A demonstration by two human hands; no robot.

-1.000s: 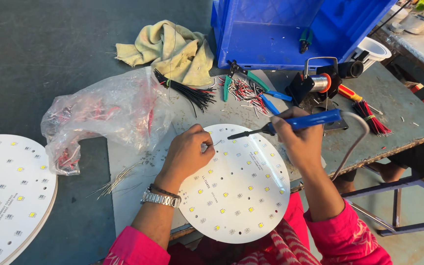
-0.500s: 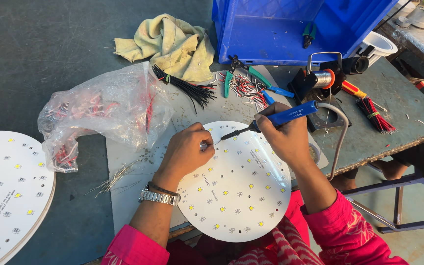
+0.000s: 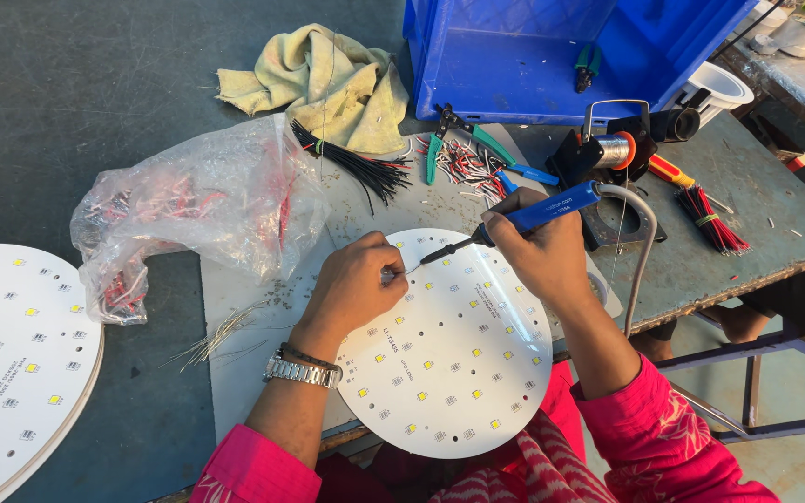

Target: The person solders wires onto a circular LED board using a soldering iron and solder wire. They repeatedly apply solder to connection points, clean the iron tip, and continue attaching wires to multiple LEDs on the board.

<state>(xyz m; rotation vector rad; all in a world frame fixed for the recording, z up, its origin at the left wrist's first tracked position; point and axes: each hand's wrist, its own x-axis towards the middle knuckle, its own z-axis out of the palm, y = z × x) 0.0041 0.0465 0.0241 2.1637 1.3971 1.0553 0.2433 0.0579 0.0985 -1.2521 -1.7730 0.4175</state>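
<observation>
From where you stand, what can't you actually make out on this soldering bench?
Head view only:
- What the left hand pinches: hidden by its fingers.
- Soldering iron tip contact with the round white board: too small.
- Second white board: cut off by the left edge.
- Plastic bag contents: blurred by crinkled film.

Crumpled clear plastic bag (image 3: 193, 210) lies left of round board (image 3: 449, 373).

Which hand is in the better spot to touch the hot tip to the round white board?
Probably the right hand: it grips the blue soldering iron, tip just above the round LED board. The left hand pinches something small by the tip, too small to identify.
</observation>
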